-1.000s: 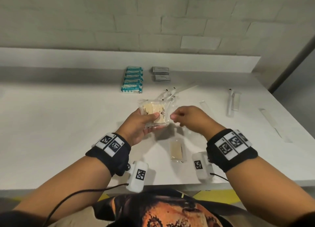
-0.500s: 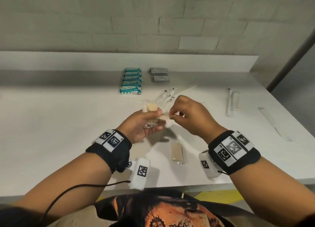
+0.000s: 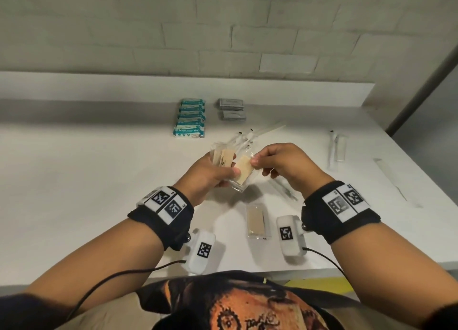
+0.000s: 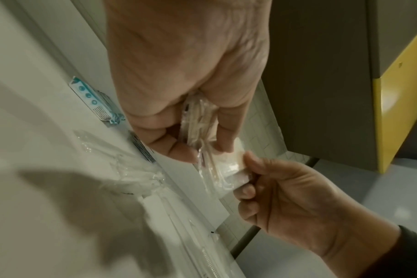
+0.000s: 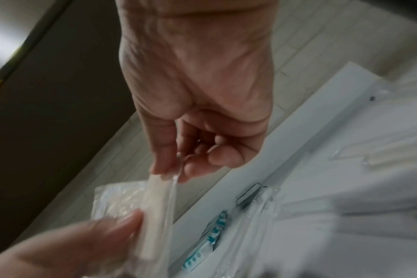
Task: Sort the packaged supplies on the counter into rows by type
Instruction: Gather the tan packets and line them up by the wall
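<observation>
Crinkly clear plastic packets [image 3: 224, 157] with flat tan rectangular pads inside, bunched in the left hand [image 3: 205, 175] above the white counter [image 3: 74, 181], thumb clamped over the stack. Right hand [image 3: 285, 167] pinching the top corner of one tan packet [image 3: 244, 172] between thumb and fingertip [image 4: 244, 191], other fingers curled in loosely. Glossy film, soft-looking pad, sharp rectangle shape.

Compared with half a second ago: pinched packet now fanned out from the stack and tilted, where before only the bunch showed in the left hand with the right hand fiddling at its edge. Hands a bit lower and closer to the body too.

Long axis of the pinched packet running diagonally, upper end toward the right hand, lower end toward the left palm and the counter's near edge.

Another tan packet [image 3: 256, 222] lying flat near the front edge, lengthwise toward the wall. Teal-and-white wrapped bars [image 3: 190, 119] lined up in a row at the back, grey foil sachets [image 3: 231, 109] just beside them, long thin clear-wrapped sticks [image 3: 250, 137] in a loose pile behind the hands, more clear sleeves [image 3: 337, 148] off right.
</observation>
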`<action>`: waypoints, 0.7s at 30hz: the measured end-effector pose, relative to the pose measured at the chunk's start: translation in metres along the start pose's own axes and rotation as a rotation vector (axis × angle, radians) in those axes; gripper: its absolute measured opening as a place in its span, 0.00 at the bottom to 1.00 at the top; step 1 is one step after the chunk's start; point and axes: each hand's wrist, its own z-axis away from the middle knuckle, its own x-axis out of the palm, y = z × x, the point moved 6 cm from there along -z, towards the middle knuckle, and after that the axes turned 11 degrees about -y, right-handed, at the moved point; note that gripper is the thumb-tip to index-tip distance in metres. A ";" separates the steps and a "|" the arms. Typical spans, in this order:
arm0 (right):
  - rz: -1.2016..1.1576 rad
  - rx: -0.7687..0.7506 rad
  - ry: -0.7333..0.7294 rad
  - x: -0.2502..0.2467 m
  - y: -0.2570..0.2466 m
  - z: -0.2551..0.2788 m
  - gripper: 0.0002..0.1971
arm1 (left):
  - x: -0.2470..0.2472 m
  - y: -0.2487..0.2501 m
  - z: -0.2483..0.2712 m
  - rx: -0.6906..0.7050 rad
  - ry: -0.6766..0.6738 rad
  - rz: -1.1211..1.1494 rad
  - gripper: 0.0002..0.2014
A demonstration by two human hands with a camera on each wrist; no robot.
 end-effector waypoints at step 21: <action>0.959 0.328 -0.394 0.035 0.040 0.001 0.09 | -0.005 -0.016 0.014 -0.125 -0.040 0.170 0.11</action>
